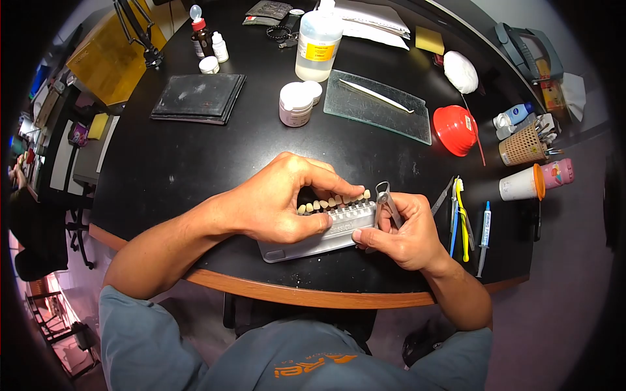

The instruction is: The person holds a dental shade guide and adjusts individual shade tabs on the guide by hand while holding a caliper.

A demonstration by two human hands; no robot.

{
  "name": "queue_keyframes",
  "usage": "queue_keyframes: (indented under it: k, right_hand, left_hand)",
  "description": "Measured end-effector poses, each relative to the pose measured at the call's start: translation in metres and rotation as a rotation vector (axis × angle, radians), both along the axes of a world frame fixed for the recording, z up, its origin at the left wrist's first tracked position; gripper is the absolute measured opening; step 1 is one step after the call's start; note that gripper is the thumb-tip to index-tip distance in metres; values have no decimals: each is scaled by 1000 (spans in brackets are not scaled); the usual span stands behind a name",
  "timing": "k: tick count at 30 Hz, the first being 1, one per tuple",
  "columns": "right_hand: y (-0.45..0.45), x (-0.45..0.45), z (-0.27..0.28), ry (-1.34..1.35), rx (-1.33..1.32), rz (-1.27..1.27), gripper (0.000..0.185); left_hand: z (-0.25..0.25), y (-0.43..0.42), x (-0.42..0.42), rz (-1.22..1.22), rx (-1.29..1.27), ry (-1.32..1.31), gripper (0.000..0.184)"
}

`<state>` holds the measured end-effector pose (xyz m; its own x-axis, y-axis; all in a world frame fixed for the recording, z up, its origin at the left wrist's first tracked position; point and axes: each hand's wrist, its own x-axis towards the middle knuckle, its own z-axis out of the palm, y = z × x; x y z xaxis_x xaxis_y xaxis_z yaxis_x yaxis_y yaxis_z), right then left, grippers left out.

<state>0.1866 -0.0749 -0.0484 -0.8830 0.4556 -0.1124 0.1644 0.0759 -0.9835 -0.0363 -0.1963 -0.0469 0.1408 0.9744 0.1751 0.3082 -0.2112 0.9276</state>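
A grey holder (313, 244) with a row of tooth-shaped tabs (332, 202) lies near the table's front edge. My left hand (280, 199) is bent around its left part, thumb on the front face and fingertips at the tabs near the right end. At the holder's right end, my right hand (404, 231) has its thumb on the front corner and its fingers round a small metal caliper-like tool (386, 203), which stands upright with its loop on top.
Behind the hands are a white jar (295, 104), a glass slab (378, 107), a black case (199, 98) and a large bottle (318, 45). To the right are a red bowl (455, 130), a syringe (484, 238), brushes (462, 215) and a white cup (520, 183).
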Motion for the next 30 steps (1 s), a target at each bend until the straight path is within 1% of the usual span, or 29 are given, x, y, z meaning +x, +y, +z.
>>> queue_keyframes:
  k: [9,13,22,30]
  right_hand:
    - [-2,-2,4,7,-11,-10,39]
    - [1,0,1,-5,25,17,38]
    - [0,0,1,9,18,13,39]
    - [-1,-1,1,6,5,4,33]
  left_hand:
    - [0,0,-1,-16,30,41,54]
    - [1,0,-1,-17,7,30,53]
    - [2,0,-2,-6,-33,-1,51]
    - [0,0,-2,-16,-27,-8,52]
